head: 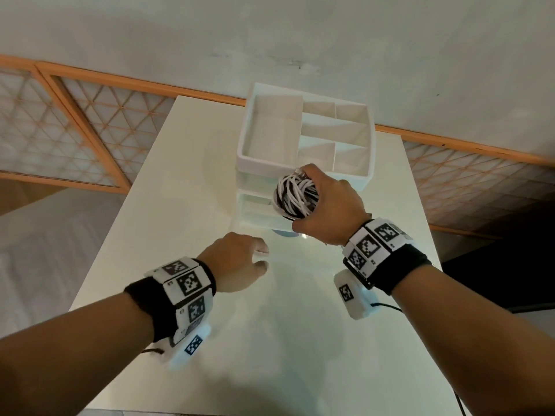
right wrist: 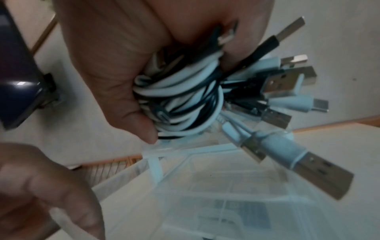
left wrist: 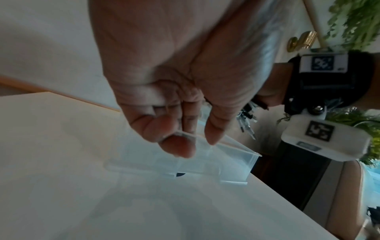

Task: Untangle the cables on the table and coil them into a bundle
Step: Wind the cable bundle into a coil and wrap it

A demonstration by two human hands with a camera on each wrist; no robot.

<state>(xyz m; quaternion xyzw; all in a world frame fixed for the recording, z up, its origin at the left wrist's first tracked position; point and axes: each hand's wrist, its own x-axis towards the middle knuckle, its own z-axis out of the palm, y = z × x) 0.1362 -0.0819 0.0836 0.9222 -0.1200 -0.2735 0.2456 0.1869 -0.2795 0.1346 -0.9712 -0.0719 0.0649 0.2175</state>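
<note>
My right hand grips a coiled bundle of black and white cables, held in the air just in front of the white organizer. In the right wrist view the bundle fills the palm and several USB plugs stick out to the right. Under it lies a clear plastic drawer with dividers. My left hand pinches the front edge of that clear drawer between thumb and fingers. In the head view the left hand sits low over the table, left of the right hand.
The white organizer has several open-top compartments and stands at the back of the white table. The table's right edge runs close to the drawer. An orange lattice screen stands behind the table.
</note>
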